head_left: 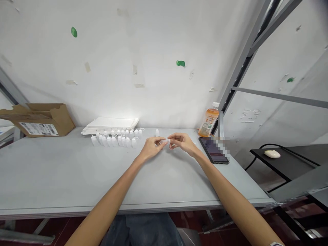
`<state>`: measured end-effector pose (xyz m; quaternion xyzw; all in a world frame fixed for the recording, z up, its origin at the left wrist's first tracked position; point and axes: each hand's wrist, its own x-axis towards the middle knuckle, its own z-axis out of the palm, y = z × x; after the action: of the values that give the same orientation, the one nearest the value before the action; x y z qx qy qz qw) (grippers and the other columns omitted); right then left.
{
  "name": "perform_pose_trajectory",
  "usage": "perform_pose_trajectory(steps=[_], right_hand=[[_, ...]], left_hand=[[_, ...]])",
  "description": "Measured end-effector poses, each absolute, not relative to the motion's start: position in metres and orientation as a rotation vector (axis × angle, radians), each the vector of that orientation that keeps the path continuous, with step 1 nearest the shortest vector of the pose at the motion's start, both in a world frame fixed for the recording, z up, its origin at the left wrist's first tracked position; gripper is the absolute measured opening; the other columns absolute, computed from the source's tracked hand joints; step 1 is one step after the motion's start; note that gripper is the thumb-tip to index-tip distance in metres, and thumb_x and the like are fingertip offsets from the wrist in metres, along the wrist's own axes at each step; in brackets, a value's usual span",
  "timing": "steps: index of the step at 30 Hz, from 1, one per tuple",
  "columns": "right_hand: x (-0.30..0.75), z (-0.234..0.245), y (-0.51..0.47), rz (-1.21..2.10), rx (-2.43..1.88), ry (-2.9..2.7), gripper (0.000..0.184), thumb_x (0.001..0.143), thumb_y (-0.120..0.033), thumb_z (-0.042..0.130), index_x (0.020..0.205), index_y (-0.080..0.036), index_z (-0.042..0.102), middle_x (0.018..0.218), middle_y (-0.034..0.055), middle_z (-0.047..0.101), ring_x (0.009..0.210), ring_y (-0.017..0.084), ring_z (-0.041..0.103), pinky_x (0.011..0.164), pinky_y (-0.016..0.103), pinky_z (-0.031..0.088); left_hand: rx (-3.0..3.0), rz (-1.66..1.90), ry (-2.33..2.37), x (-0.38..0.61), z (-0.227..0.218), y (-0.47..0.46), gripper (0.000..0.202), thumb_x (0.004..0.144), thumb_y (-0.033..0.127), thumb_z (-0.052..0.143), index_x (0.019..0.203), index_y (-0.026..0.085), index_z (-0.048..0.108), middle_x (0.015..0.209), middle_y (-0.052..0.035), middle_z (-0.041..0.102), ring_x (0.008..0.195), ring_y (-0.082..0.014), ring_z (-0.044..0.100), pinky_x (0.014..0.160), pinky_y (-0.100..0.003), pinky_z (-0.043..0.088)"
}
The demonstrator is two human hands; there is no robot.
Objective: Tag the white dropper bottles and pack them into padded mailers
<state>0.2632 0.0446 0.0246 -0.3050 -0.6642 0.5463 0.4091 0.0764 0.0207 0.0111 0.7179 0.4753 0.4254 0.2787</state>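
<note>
Both my hands meet over the middle of the grey table [64,177]. My left hand [152,147] and my right hand [180,141] pinch a small white bottle [165,141] between their fingertips, holding it sideways just above the tabletop. To the left stands a cluster of several small white bottles [116,139] in rows. One more small white bottle [157,132] stands alone behind my hands.
A stack of white sheets [111,123] lies at the wall behind the bottles. An open cardboard box [38,119] sits far left. An orange drink bottle [210,120] and a dark phone [214,150] are at the right. A metal shelf frame [241,71] rises there; a mouse [272,153] lies on a side table.
</note>
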Motion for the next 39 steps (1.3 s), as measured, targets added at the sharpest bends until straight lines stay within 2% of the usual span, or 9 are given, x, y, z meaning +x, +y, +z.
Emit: perform_pose_trajectory(steps=[7, 11, 15, 23, 30, 35, 39], right_hand=[[0.265, 0.028, 0.042, 1.421, -0.843, -1.695, 0.029, 0.068, -0.036, 0.075, 0.083, -0.011, 0.068, 0.070, 0.0040, 0.065, 0.066, 0.016, 0.064, 0.068, 0.037, 0.060], [0.267, 0.031, 0.041, 1.470, -0.845, -1.733, 0.031, 0.071, -0.038, 0.073, 0.086, -0.011, 0.070, 0.078, 0.0079, 0.068, 0.069, 0.017, 0.066, 0.067, 0.037, 0.060], [0.267, 0.031, 0.041, 1.489, -0.820, -1.743, 0.033, 0.073, -0.039, 0.071, 0.090, -0.011, 0.070, 0.077, 0.0082, 0.069, 0.068, 0.018, 0.066, 0.064, 0.037, 0.060], [0.267, 0.030, 0.043, 1.445, -0.796, -1.764, 0.032, 0.073, -0.037, 0.071, 0.093, -0.012, 0.071, 0.077, 0.0069, 0.068, 0.070, 0.017, 0.065, 0.064, 0.035, 0.059], [0.264, 0.027, 0.043, 1.331, -0.840, -1.788, 0.036, 0.073, -0.043, 0.070, 0.091, -0.012, 0.071, 0.075, 0.0069, 0.068, 0.067, 0.017, 0.065, 0.062, 0.033, 0.059], [0.263, 0.019, 0.046, 1.199, -0.832, -1.851, 0.036, 0.076, -0.045, 0.067, 0.090, -0.011, 0.069, 0.073, 0.0072, 0.067, 0.066, 0.019, 0.066, 0.060, 0.034, 0.059], [0.262, 0.013, 0.048, 1.141, -0.820, -1.883, 0.038, 0.076, -0.046, 0.066, 0.090, -0.011, 0.069, 0.071, 0.0072, 0.067, 0.065, 0.019, 0.066, 0.060, 0.035, 0.058]], left_hand=[[1.828, 1.062, 1.184, 0.077, 0.006, 0.022, 0.043, 0.077, 0.053, 0.059, 0.087, 0.014, 0.075, 0.075, -0.0054, 0.069, 0.058, -0.0140, 0.057, 0.050, -0.023, 0.045], [1.761, 1.122, 1.199, 0.077, 0.008, 0.022, 0.043, 0.073, 0.052, 0.065, 0.091, 0.014, 0.076, 0.080, -0.0063, 0.071, 0.064, -0.0157, 0.059, 0.053, -0.024, 0.046], [1.715, 1.192, 1.248, 0.077, 0.010, 0.021, 0.042, 0.069, 0.045, 0.071, 0.097, 0.013, 0.075, 0.086, -0.0083, 0.072, 0.073, -0.0178, 0.060, 0.058, -0.025, 0.047], [1.787, 1.183, 1.242, 0.080, 0.010, 0.020, 0.043, 0.076, 0.049, 0.064, 0.099, 0.015, 0.074, 0.094, -0.0100, 0.072, 0.075, -0.0182, 0.062, 0.059, -0.024, 0.049], [1.823, 1.102, 1.179, 0.078, 0.006, 0.024, 0.048, 0.080, 0.053, 0.057, 0.103, 0.014, 0.072, 0.094, -0.0099, 0.071, 0.074, -0.0187, 0.061, 0.050, -0.022, 0.045], [1.852, 1.131, 1.205, 0.078, 0.004, 0.025, 0.045, 0.077, 0.053, 0.060, 0.099, 0.015, 0.073, 0.100, -0.0099, 0.070, 0.079, -0.0192, 0.060, 0.057, -0.023, 0.046], [1.855, 1.154, 1.219, 0.076, 0.000, 0.027, 0.041, 0.075, 0.052, 0.063, 0.094, 0.018, 0.075, 0.098, -0.0074, 0.071, 0.079, -0.0185, 0.059, 0.063, -0.025, 0.046]])
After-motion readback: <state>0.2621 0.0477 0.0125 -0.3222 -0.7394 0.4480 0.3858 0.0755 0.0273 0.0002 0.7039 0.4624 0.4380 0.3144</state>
